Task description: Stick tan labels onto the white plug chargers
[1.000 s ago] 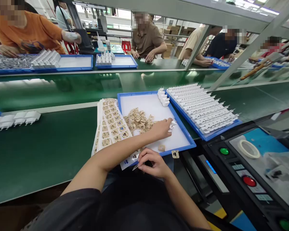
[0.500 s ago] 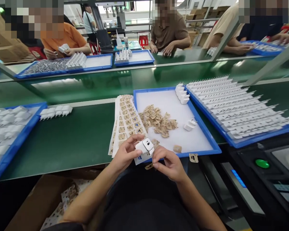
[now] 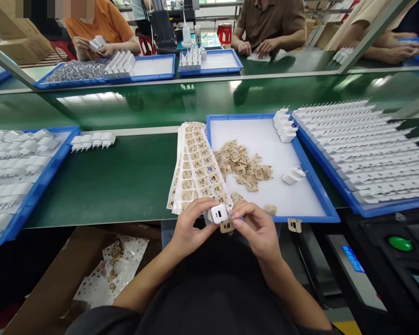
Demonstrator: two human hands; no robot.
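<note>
My left hand (image 3: 192,226) grips a white USB wall charger (image 3: 219,214) between thumb and fingers, its port face turned up towards me. Close against the charger's right side, my right hand (image 3: 256,228) is closed in a pinch. Whatever its fingertips hold is too small to make out. Just below the charger is a tan die-cut sticker piece (image 3: 226,226); whether the right hand touches it, I cannot tell. Behind the hands lie fanned sheets of tan stickers (image 3: 199,163), overlapping the left side of a blue-rimmed tray (image 3: 312,195).
The tray holds a pile of tan scraps (image 3: 244,163), a lone charger (image 3: 293,175) and a charger row (image 3: 285,124). Trays of chargers flank it at right (image 3: 352,204) and left (image 3: 52,177). A machine with a green button (image 3: 400,243) sits lower right. Co-workers sit opposite.
The camera view has tilted down and swung left. In my left hand the charger has turned, its port face now more level. My right hand remains pinched beside it.
</note>
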